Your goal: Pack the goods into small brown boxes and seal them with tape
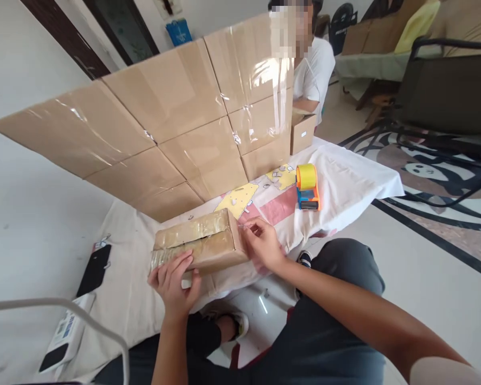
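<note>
A closed brown cardboard box (212,251) lies on the cloth-covered table, with shiny clear tape along its top seam and left end. At its near left corner, my left hand (176,280) holds the box, fingers curved over the top and thumb at the near side. My right hand (262,240) is closed in a pinch beside the box's right end. A faint clear glint shows at those fingertips, but what they hold is too small to make out. Farther right stands a tape dispenser (308,187) in orange and blue with a yellow roll.
A tall cardboard panel (192,123) of taped sections rises behind the box. Past its right edge sit a small carton (303,133) and a person in a white shirt (315,67). A black phone-like object (94,270) and a white device (68,334) lie left; a grey cable (84,315) crosses nearby.
</note>
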`<state>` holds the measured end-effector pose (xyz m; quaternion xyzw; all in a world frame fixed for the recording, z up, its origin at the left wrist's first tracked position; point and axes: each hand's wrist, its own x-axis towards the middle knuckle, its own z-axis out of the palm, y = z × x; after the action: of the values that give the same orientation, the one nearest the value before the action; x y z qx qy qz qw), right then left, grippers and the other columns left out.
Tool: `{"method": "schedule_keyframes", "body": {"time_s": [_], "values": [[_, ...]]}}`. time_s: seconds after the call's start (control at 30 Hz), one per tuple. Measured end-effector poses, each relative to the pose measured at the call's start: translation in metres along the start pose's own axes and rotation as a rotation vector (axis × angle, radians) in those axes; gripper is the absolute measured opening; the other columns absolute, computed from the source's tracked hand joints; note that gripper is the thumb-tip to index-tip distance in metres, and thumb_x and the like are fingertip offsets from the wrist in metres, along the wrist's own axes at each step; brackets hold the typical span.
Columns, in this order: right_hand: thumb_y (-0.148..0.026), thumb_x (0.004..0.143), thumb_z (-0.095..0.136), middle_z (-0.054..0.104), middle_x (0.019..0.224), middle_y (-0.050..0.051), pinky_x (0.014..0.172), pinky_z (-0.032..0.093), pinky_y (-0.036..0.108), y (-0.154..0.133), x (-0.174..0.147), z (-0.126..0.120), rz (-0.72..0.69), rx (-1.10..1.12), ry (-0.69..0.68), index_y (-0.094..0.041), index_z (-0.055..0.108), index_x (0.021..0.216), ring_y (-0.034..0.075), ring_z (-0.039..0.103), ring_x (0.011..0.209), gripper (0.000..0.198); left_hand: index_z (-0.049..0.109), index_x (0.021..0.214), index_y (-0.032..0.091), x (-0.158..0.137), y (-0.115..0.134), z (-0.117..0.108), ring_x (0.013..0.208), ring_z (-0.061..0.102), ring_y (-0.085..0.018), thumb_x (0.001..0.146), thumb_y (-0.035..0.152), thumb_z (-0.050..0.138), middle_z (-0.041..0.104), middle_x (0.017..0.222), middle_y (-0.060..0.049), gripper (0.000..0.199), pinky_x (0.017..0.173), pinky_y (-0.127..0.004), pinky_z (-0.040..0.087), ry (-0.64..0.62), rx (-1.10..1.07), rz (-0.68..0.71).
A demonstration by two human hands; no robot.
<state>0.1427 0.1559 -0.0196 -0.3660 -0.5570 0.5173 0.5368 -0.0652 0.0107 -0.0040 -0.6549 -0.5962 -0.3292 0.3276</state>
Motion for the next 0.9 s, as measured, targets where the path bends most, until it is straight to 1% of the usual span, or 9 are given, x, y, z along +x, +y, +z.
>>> {"method": "schedule_keyframes", "body": {"time_s": [0.13, 0.3, 0.43, 0.5, 0.67, 0.8, 0.9], "values": [[-0.029, 0.084, 0.064, 0.072, 0.088, 0.003, 0.078, 0.052, 0.033, 0.004, -0.002, -0.008, 0.055, 0.053, -0.092, -0.023, 0.071, 0.086, 0.019, 0.067, 0.084, 0.009, 0.058, 0.112, 0.026, 0.001, -0.002, 0.008, 0.090, 0.067, -0.027, 0.082, 0.022, 0.062, 0.076, 0.099, -0.008, 0.031, 0.096, -0.047, 0.035, 0.046, 0.034, -0.005], [-0.027, 0.081, 0.067, 0.071, 0.092, 0.003, 0.084, 0.055, 0.035, 0.002, 0.000, 0.000, 0.095, 0.189, -0.121, -0.024, 0.071, 0.081, 0.020, 0.068, 0.090, 0.004, 0.055, 0.110, 0.026, -0.003, -0.005, 0.011, 0.088, 0.065, -0.027, 0.080, 0.024, 0.062, 0.074, 0.098, -0.008, 0.030, 0.092, -0.048, 0.036, 0.030, 0.073, -0.013], [-0.028, 0.081, 0.069, 0.072, 0.093, 0.002, 0.079, 0.057, 0.034, 0.001, -0.003, 0.003, 0.174, 0.234, -0.132, -0.025, 0.071, 0.082, 0.019, 0.069, 0.087, 0.004, 0.053, 0.111, 0.028, -0.007, -0.006, 0.011, 0.089, 0.065, -0.028, 0.080, 0.028, 0.060, 0.073, 0.097, -0.007, 0.031, 0.093, -0.049, 0.036, 0.039, 0.102, -0.018], [-0.029, 0.081, 0.070, 0.073, 0.096, 0.002, 0.079, 0.058, 0.035, 0.002, -0.005, 0.002, 0.196, 0.248, -0.121, -0.026, 0.072, 0.082, 0.019, 0.070, 0.089, 0.003, 0.052, 0.111, 0.028, -0.009, -0.006, 0.013, 0.088, 0.064, -0.028, 0.081, 0.029, 0.059, 0.072, 0.096, -0.008, 0.030, 0.092, -0.050, 0.037, 0.041, 0.111, -0.027], [-0.024, 0.081, 0.070, 0.075, 0.099, 0.003, 0.089, 0.058, 0.038, 0.004, -0.012, 0.000, 0.133, 0.276, -0.112, -0.028, 0.074, 0.080, 0.020, 0.070, 0.098, 0.006, 0.053, 0.106, 0.027, -0.013, -0.007, 0.015, 0.084, 0.063, -0.028, 0.082, 0.031, 0.058, 0.071, 0.093, -0.008, 0.025, 0.092, -0.053, 0.037, 0.078, 0.108, -0.048], [-0.023, 0.084, 0.069, 0.074, 0.098, 0.003, 0.087, 0.059, 0.038, 0.001, -0.017, 0.000, 0.084, 0.253, -0.101, -0.029, 0.075, 0.082, 0.019, 0.071, 0.096, 0.009, 0.054, 0.110, 0.028, -0.017, -0.006, 0.016, 0.085, 0.063, -0.028, 0.079, 0.026, 0.060, 0.071, 0.095, -0.007, 0.031, 0.094, -0.055, 0.035, 0.089, 0.040, -0.063], [-0.022, 0.085, 0.067, 0.075, 0.100, 0.003, 0.094, 0.059, 0.041, -0.002, -0.023, -0.003, 0.034, 0.200, -0.142, -0.030, 0.078, 0.087, 0.021, 0.072, 0.101, 0.013, 0.054, 0.111, 0.029, -0.018, -0.004, 0.016, 0.087, 0.061, -0.029, 0.078, 0.024, 0.061, 0.070, 0.095, -0.006, 0.034, 0.095, -0.056, 0.032, 0.093, -0.006, -0.070]]}}
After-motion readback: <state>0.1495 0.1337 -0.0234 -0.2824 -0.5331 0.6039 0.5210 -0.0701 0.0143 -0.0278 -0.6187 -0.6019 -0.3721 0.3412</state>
